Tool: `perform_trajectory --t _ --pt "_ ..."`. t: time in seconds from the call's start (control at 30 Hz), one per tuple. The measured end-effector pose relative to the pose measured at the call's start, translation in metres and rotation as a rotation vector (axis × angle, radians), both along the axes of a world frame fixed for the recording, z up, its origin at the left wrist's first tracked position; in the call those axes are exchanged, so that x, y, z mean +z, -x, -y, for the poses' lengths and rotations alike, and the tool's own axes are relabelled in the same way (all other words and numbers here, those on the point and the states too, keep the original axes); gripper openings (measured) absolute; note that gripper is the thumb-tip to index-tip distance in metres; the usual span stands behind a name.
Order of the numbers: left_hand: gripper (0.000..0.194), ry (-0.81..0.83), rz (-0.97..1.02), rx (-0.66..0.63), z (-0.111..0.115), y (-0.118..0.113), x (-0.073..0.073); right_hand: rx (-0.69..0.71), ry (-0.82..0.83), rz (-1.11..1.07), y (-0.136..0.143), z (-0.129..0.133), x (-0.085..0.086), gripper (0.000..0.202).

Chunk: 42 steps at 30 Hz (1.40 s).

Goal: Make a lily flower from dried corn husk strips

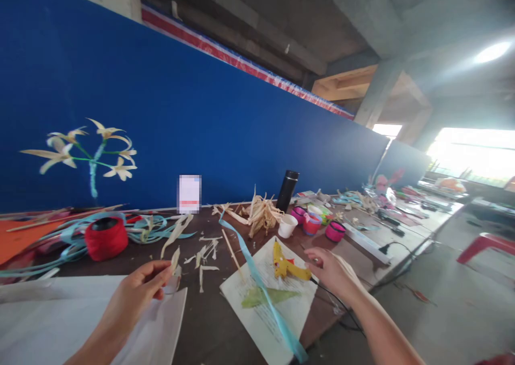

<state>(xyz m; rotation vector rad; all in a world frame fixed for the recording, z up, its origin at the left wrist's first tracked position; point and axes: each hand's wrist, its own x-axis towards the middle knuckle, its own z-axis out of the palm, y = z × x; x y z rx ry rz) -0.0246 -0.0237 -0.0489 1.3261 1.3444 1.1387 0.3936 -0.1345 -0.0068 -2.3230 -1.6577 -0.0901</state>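
Blue partition at the back, cluttered brown bench in front. Hands well apart. My left hand pinches a pale strip, near left, by the white paper's edge. My right hand is loosely open beside the handle of a yellow glue gun lying on a printed sheet; can't tell if I'm touching it. Progress, I'd judge partway: far left, flower spray already carries several formed blooms; strip I hold looks unattached, scraps and dry husk bundle lie loose.
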Motion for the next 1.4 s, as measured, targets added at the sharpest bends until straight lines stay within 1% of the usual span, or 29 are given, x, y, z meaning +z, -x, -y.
perform_trajectory --t 0.07,0.13,0.27,0.47,0.6,0.7,0.87,1.0,1.23,1.4 --pt "0.044 0.055 0.09 -0.055 0.001 -0.001 0.003 0.131 0.036 0.051 0.014 -0.003 0.0 0.042" --pt "0.044 0.092 0.147 -0.051 0.002 -0.002 0.007 0.182 0.083 0.13 0.024 -0.007 -0.002 0.053" --pt "0.041 0.137 0.215 -0.049 0.003 -0.001 0.01 0.212 0.177 0.215 0.031 -0.015 -0.013 0.066" --pt "0.037 0.204 0.322 -0.071 0.005 0.001 0.01 0.225 0.192 0.225 0.025 -0.022 -0.031 0.075" --pt "0.035 0.252 0.39 -0.126 0.006 0.0 0.013 0.241 0.132 0.194 0.021 -0.024 -0.04 0.071" --pt "0.036 0.258 0.409 -0.129 0.005 0.0 0.012 0.241 0.094 0.179 0.02 -0.025 -0.044 0.069" --pt "0.036 0.234 0.381 -0.113 0.003 0.001 0.008 0.196 0.049 0.147 0.02 -0.026 -0.042 0.059" --pt "0.037 0.22 0.361 -0.104 0.002 0.001 0.007 0.198 0.019 0.169 0.021 -0.025 -0.041 0.057" --pt "0.035 0.22 0.333 -0.106 0.004 0.0 0.013 0.209 0.025 0.201 0.02 -0.028 -0.049 0.057" --pt "0.037 0.227 0.329 -0.11 0.004 0.0 0.012 0.189 0.056 0.198 0.021 -0.029 -0.051 0.052"
